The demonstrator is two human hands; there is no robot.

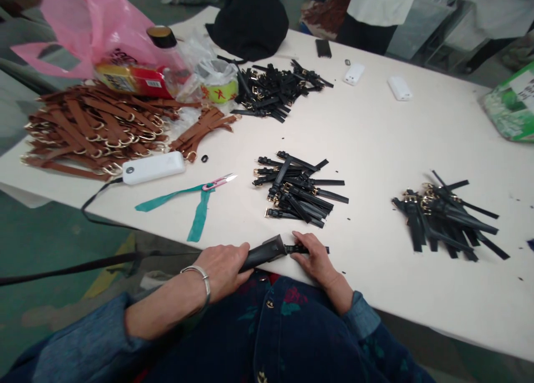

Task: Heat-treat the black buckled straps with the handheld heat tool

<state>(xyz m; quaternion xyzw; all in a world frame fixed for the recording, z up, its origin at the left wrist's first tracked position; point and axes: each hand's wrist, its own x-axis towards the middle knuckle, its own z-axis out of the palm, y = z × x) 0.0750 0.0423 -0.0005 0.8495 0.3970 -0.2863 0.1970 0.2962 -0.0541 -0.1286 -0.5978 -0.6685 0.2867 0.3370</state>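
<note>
My left hand (219, 266), with a bracelet at the wrist, is closed around a wide black leather-like piece (267, 252) at the table's front edge. A small black buckle strap (295, 249) meets the wide piece's end, and my right hand (315, 258) pinches it between thumb and fingers. How the two pieces join is too small to make out. Just beyond my hands lies a pile of black buckle straps (304, 191). Another such pile (448, 216) is at the right. Pink-handled thread snips (214, 183) tied with green cloth rest at the left.
Brown buckle straps (92, 127) are heaped at the left under a red-labelled bottle (142, 80) and a pink bag (100, 27). A white power bank (154, 168) lies nearby. More black straps (275, 88) and a black cap (254, 24) sit farther back. A person (375, 16) stands behind the table.
</note>
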